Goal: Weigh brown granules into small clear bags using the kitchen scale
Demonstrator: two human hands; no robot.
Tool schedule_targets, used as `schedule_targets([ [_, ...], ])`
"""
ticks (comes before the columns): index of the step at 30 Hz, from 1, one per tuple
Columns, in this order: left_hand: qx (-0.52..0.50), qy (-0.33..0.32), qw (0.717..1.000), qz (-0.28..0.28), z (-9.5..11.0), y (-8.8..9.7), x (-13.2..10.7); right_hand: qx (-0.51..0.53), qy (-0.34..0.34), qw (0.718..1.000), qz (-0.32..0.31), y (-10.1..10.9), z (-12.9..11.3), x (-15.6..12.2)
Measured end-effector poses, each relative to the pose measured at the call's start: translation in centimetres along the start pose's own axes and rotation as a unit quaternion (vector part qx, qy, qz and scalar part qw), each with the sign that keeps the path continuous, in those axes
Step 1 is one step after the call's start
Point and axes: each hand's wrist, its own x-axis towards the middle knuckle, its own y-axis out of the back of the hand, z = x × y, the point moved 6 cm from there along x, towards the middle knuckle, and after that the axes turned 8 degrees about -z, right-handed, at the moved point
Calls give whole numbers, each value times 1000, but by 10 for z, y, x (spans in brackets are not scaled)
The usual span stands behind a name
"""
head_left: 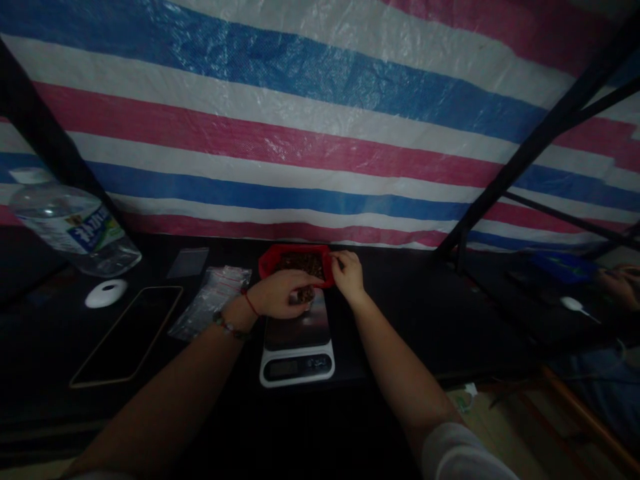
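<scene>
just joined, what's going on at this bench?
A person works at a dark table. The left hand holds a small bag of dark bits over a kitchen scale. The right hand touches the rim of a red tray of the same stuff. Empty bags lie left.

Head camera looks forward and down — fairly near (dim, perhaps) the table [400, 320].

Water bottle [75, 227] far left; white puck [105, 293], phone [127, 335], plastic bags [210, 301] beside; striped tarp [320, 120] behind.
</scene>
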Motion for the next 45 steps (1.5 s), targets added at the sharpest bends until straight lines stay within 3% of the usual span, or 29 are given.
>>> schedule_targets([
  [5, 11, -8, 1000, -8, 0, -3, 0, -3, 3, 1000, -7, 1, -1, -1],
  [8, 48, 29, 996, 64, -18, 9, -4, 0, -4, 1000, -11, 1, 1, 0],
  [11, 102, 107, 977, 152, -48, 20, -9, 6, 0, 1000, -15, 0, 0, 0],
  [13, 131, 155, 964, 174, -67, 21, -11, 11, 13, 1000, -24, -3, -4, 0],
  [19, 162, 211, 955, 131, -94, 9, -8, -9, 74, 989, -131, -22, -14, 0],
  [25, 170, 233, 954, 81, -102, 1, -7, -73, 40, 980, -179, -34, -2, -2],
  [37, 181, 251, 950, 29, -97, 0, -5, -121, -17, 958, -260, -41, -4, -2],
  [45, 175, 251, 952, 26, -93, 2, -8, -124, -14, 954, -271, -35, -6, -4],
])
